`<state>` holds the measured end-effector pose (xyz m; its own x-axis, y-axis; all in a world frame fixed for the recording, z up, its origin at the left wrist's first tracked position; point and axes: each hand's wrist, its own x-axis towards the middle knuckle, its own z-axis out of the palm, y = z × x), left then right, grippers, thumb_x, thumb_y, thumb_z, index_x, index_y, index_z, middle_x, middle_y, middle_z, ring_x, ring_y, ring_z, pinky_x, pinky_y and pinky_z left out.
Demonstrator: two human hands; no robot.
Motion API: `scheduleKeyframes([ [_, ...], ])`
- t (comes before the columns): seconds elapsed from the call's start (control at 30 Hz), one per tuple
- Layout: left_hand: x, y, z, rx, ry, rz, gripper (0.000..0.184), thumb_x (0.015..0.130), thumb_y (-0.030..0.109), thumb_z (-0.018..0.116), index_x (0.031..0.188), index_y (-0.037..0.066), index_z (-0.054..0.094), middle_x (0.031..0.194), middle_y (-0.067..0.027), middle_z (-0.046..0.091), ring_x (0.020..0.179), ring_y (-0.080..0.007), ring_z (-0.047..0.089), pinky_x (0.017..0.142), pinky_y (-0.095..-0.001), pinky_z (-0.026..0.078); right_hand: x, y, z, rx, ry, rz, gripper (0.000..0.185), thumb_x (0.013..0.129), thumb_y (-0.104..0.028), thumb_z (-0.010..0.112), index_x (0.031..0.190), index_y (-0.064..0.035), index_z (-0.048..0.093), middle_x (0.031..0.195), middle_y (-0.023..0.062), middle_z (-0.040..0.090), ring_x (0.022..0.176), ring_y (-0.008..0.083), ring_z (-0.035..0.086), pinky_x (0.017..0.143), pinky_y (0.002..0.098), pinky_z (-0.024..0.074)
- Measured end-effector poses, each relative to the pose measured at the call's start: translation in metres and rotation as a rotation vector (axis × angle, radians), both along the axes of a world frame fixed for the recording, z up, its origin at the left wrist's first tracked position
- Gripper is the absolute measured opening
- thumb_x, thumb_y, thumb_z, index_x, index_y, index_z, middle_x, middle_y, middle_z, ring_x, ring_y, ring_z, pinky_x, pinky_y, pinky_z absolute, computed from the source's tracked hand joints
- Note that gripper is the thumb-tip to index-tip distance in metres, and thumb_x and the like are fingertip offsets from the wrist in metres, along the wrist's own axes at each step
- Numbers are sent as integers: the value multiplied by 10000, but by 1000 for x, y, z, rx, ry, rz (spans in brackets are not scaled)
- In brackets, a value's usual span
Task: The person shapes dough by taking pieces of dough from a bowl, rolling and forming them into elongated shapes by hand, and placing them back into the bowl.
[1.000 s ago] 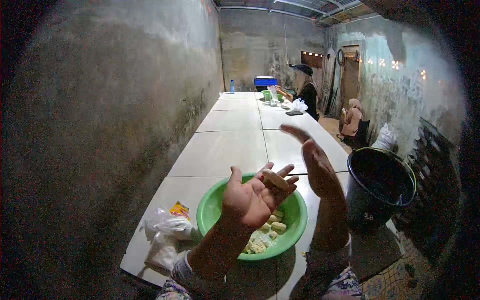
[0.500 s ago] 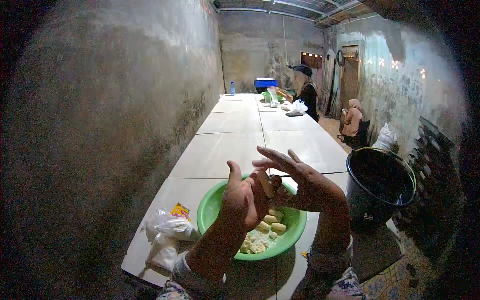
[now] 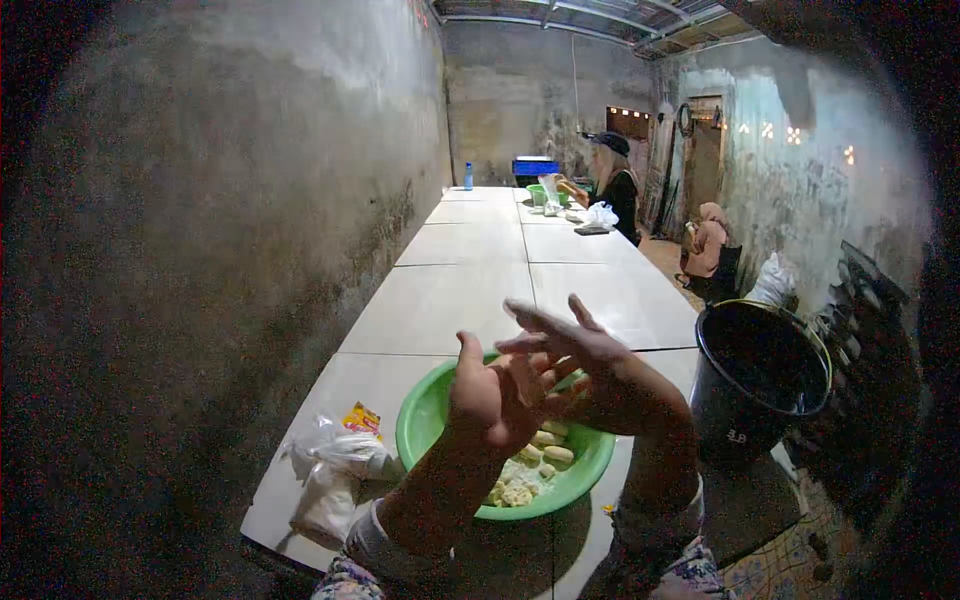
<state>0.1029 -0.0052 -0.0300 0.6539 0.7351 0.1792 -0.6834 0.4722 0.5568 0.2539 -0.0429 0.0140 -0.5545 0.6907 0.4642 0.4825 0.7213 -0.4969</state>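
My left hand (image 3: 490, 400) is above a green basin (image 3: 420, 430), palm turned up, thumb raised and fingers stretched toward the right. Over its fingers, my right hand (image 3: 610, 370) lies palm down with fingers extended and spread. The palms face each other closely, and whatever may be between them is hidden. Beneath them the basin holds several smooth oval dough pieces (image 3: 557, 454) and rough, crumbly dough lumps (image 3: 516, 495) dusted with white powder.
Left of the basin lie a clear plastic bag of white powder (image 3: 328, 500) and a yellow-red packet (image 3: 362, 420). A black bucket (image 3: 715, 400) stands at the right. Down the long white table (image 3: 470, 300), a person (image 3: 622, 195) works at another green basin; another person (image 3: 708, 245) sits farther right.
My right hand has shifted slightly left across the left hand, and its fingers have moved over the left fingers. The basin and bags stay in place.
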Motion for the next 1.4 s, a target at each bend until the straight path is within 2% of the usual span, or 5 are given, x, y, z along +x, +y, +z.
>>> scheduleKeyframes([
  [0.2, 24, 3, -35, -216, -405, -125, 929, 833, 777, 151, 1485, 115, 157, 1496, -244, 190, 1373, -385, 237, 1112, -550, 204, -34, 30, -25, 60, 144, -268, 883, 855, -741, 236, 1484, -121, 200, 1547, 137, 159, 1429, 371, 15, 1109, 537, -80],
  [0.6, 10, -11, -26, -38, -444, -185, 1015, 791, 822, 250, 1478, 78, 179, 1505, -179, 236, 1367, -319, 273, 1122, -447, 228, -46, 10, -26, 288, 48, -361, 704, 938, -625, 215, 1474, -170, 258, 1547, 120, 164, 1429, 382, -2, 1011, 663, -152],
  [0.67, 37, -23, -11, 295, -87, 692, 1002, 785, 831, 187, 1494, 126, 116, 1527, -115, 207, 1396, -277, 219, 1137, -420, 197, -59, 5, -29, 184, 198, -29, 741, 860, -644, 412, 1475, -261, 259, 1563, 34, 151, 1438, 357, 1, 941, 740, -171],
  [0.87, 29, 36, -69, 444, -872, -653, 963, 810, 786, 45, 1496, 110, 63, 1473, -237, 265, 1354, -367, 295, 1116, -482, 252, -24, 29, -19, 668, 193, -924, 737, 937, -610, 48, 1359, -167, 458, 1445, 108, 379, 1405, 347, 186, 1005, 662, -165],
  [1.4, 7, -19, -6, 6, -362, 90, 887, 854, 753, 102, 1483, 130, 164, 1442, -236, 329, 1306, -366, 353, 1091, -497, 273, 0, -10, -11, 228, 96, -132, 431, 724, -150, 782, 1103, -62, 595, 970, 112, 613, 784, 196, 602, 695, 295, 497],
])
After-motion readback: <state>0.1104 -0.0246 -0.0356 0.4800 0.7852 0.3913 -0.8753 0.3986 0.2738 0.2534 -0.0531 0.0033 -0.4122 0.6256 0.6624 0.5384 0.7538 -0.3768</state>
